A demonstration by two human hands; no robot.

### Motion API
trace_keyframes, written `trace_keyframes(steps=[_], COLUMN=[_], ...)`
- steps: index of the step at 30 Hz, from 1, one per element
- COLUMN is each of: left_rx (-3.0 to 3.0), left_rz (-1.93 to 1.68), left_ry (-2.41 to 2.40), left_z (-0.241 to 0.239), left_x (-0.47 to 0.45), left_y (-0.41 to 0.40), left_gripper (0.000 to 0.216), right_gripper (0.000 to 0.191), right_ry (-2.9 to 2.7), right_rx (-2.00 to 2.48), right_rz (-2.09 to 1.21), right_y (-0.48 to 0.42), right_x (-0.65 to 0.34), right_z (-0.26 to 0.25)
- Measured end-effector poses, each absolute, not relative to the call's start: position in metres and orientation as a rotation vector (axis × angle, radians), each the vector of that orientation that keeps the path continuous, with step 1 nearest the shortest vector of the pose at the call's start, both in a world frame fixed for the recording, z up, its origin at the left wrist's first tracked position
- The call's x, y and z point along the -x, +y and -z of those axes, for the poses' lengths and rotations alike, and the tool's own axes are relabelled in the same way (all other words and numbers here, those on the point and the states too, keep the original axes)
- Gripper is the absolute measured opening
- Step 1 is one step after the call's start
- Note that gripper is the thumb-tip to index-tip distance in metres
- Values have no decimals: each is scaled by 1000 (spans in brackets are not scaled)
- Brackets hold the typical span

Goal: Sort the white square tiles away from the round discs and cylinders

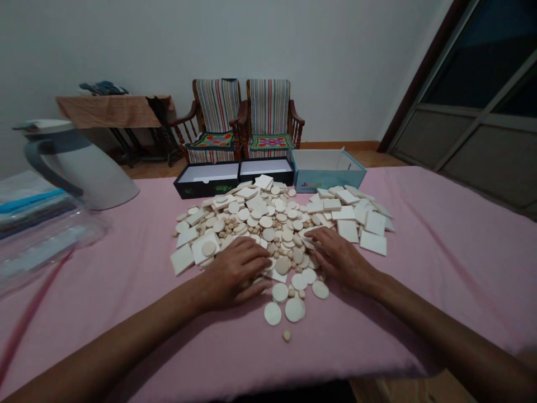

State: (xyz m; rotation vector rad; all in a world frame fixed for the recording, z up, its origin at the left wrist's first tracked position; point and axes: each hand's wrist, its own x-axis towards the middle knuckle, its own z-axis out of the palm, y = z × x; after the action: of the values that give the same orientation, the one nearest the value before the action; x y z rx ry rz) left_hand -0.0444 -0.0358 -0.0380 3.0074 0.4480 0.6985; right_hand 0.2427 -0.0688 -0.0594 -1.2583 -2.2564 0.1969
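A heap of pale wooden pieces point(268, 221), round discs, square tiles and small beads, lies on the pink tablecloth point(440, 252). My left hand point(235, 271) rests palm down on the near left of the heap, fingers spread over discs. My right hand point(338, 254) lies flat on the near right of the heap, fingers stretched toward the middle. Neither hand grips a piece. A few loose discs point(289, 308) and one bead point(287, 335) sit just in front of the hands.
Behind the heap stand two black boxes point(207, 180) point(265, 169) and a light blue box point(327, 169), all open. A white jug point(79, 165) and clear plastic bags point(37, 235) are at the left. Two striped chairs point(243, 117) stand by the wall.
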Motion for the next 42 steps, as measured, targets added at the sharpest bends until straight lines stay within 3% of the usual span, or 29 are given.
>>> trace_keyframes(steps=[8, 12, 20, 34, 42], left_rx=[-2899, -3017, -3223, -3467, -3533], left_rz=[-478, -356, -436, -397, -669], left_ry=[298, 273, 308, 233, 281], left_z=[46, 56, 62, 57, 63], left_x=[24, 17, 6, 8, 19], left_y=[-82, -93, -77, -69, -64], left_gripper=[68, 58, 15, 10, 13], right_gripper=[26, 23, 31, 25, 14], right_ry=[-2207, -2277, -2332, -2286, -2202], right_rx=[1220, 1219, 1538, 1465, 1482], right_rz=[-205, -284, -256, -214, -175], right_y=[-86, -114, -148, -128, -120], right_x=[-248, -243, -212, -194, -182], right_z=[65, 55, 58, 76, 76])
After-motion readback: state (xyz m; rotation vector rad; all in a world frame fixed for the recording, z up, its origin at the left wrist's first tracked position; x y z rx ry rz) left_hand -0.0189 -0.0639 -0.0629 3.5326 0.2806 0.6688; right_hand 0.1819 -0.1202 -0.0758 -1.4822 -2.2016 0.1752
